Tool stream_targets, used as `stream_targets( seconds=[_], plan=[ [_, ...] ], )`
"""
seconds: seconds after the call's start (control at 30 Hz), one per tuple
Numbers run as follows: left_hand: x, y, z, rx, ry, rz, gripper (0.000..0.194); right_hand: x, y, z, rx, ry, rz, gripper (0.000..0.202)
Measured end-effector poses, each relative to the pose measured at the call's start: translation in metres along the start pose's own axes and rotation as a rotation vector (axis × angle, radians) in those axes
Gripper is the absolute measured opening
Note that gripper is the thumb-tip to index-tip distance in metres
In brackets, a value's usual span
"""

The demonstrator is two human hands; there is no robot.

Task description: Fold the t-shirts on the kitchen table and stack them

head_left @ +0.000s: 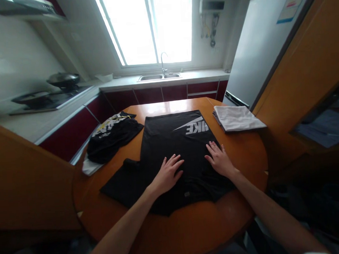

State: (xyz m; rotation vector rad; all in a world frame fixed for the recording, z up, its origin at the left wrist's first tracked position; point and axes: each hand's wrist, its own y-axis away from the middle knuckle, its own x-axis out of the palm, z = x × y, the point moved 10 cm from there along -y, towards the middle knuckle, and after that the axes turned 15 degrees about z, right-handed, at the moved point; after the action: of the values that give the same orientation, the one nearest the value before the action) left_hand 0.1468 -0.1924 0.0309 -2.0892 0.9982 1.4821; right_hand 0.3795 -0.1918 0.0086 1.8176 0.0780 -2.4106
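A black T-shirt with a white printed logo lies spread on the round wooden table, its collar toward me and its hem toward the window. My left hand rests on the middle of the shirt, fingers stretched out. Near the shirt's right edge, my right hand lies with its fingers spread on the cloth. Neither hand grips anything. The left sleeve reaches out flat, with a small bunched fold above it. Below my right hand the cloth is wrinkled around the collar.
Crumpled dark clothing with white and yellow print lies at the table's left. A folded white garment tops a stack at the right. Beyond stand a counter with a sink, a stove with pans, and a refrigerator.
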Motion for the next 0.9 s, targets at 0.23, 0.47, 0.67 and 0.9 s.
stream_targets(
  seconds=[0.23, 0.47, 0.67, 0.9],
  plan=[
    [-0.091, 0.114, 0.149, -0.556, -0.013, -0.278, 0.049, -0.038, 0.014, -0.028, 0.045, -0.173, -0.356, 0.045],
    [-0.053, 0.234, 0.214, -1.157, -0.098, -0.214, 0.057, -0.036, 0.016, -0.030, -0.087, -0.222, -0.436, 0.035],
    [-0.044, 0.237, 0.212, -1.109, 0.184, -0.373, 0.021, -0.040, 0.020, -0.026, -0.138, -0.227, -0.452, 0.031],
    [-0.082, 0.206, 0.177, -0.850, 0.299, -0.473, 0.012, -0.041, 0.021, -0.029, -0.132, -0.240, -0.460, 0.028]
  ],
)
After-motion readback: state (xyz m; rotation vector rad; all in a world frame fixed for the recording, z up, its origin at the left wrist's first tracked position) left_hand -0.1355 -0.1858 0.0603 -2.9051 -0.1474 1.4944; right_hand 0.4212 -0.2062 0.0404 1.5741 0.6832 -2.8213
